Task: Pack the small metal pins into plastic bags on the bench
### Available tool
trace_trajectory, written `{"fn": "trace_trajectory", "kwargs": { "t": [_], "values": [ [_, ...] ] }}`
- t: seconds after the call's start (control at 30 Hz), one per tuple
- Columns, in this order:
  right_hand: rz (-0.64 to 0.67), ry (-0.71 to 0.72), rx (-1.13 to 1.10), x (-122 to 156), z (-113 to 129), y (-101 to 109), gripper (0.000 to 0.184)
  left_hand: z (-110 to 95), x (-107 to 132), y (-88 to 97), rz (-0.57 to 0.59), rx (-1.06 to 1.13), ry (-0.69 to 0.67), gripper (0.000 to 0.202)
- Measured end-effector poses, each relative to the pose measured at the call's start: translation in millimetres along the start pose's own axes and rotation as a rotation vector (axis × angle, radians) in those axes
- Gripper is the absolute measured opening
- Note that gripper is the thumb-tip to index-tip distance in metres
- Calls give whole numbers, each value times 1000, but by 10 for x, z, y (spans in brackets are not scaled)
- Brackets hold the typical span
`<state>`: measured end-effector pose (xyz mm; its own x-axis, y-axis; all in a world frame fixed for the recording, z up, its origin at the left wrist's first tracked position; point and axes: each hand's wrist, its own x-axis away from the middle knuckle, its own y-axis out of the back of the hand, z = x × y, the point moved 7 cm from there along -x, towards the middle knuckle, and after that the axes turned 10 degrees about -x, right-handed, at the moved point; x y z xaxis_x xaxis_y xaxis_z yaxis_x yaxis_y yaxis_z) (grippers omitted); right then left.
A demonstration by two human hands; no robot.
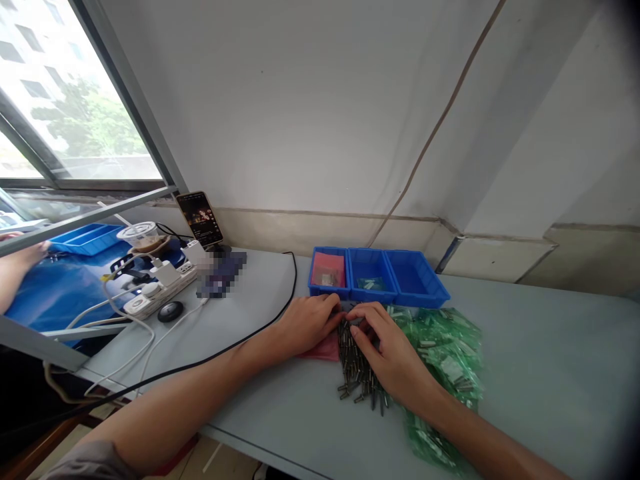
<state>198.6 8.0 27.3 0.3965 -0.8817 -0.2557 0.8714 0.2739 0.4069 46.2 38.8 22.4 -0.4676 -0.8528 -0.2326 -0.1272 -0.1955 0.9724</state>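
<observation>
A heap of small dark metal pins lies on the grey table in front of me. My left hand rests at the heap's upper left, fingers curled and pinched at the pins, partly over a pink bag. My right hand lies over the heap's right side, fingers bent and pinching at the top of the pile beside the left fingertips. What each pinch holds is too small to name. Green plastic bags with small parts lie right of the heap.
Three joined blue bins stand behind the hands; the left one holds a pink bag. A propped phone, a power strip with chargers, a lidded cup and a black cable are left. Another person's hand shows at far left.
</observation>
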Motion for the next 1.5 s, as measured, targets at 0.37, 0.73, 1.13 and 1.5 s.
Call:
{"fn": "trace_trajectory", "kwargs": {
  "t": [0.37,0.73,1.13,1.5],
  "values": [
    [4,-13,2,11,-11,-2,15,2,-1,-9,10,-9,6,26],
    [6,-6,20,15,11,6,15,-5,-10,7,25,0,3,27],
    [20,12,56,11,12,-11,16,3,-12,25,35,5,23,24],
    [70,83,108,15,84,-41,17,4,-5,8,61,1,22,25]
  ]
}}
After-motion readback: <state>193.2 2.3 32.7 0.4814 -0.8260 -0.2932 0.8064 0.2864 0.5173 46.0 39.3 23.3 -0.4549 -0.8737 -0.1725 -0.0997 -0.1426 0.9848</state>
